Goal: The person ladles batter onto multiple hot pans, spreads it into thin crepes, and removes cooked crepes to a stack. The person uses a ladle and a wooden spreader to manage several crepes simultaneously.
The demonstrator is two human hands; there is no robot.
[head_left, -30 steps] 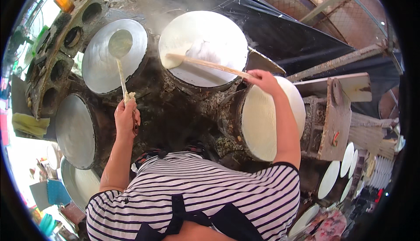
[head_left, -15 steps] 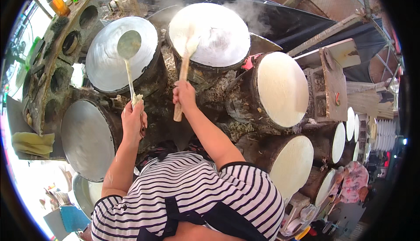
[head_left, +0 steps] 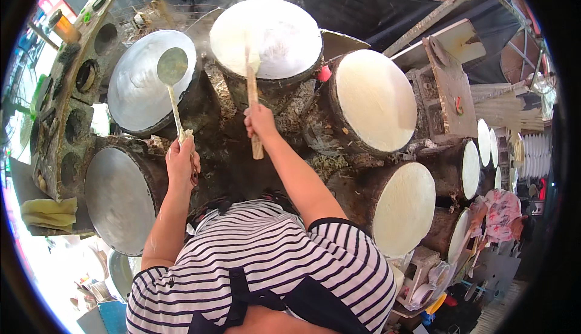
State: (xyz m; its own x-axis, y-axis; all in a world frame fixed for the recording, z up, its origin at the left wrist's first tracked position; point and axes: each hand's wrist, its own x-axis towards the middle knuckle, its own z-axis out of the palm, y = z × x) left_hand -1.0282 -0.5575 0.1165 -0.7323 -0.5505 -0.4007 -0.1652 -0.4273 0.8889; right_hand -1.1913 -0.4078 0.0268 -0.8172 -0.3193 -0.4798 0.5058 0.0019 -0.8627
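Observation:
My left hand [head_left: 182, 163] is closed round the long handle of a ladle [head_left: 172, 66]. Its round, greyish bowl is over a bare grey griddle [head_left: 130, 95] at the far left. Pale batter clings to the handle by my fingers. My right hand [head_left: 260, 122] grips a wooden paddle [head_left: 252, 85] near its lower end. The blade is over the far middle griddle [head_left: 302, 34]. White batter coats the left part of that griddle, while the right part looks grey and shiny. Steam blurs the blade, so I cannot tell whether it touches the surface.
Another grey griddle [head_left: 120, 198] stands near my left elbow. To the right are cream-coated griddles [head_left: 375, 101] on dark drum-like stoves, with several more beyond. A stove ledge with round holes [head_left: 106, 39] runs along the left. A person in a floral top [head_left: 503, 213] is far right.
The whole view has shifted, so the far griddles sit further left. The ladle is slightly further right over its griddle. Both hands keep their grips, and the paddle stands more upright.

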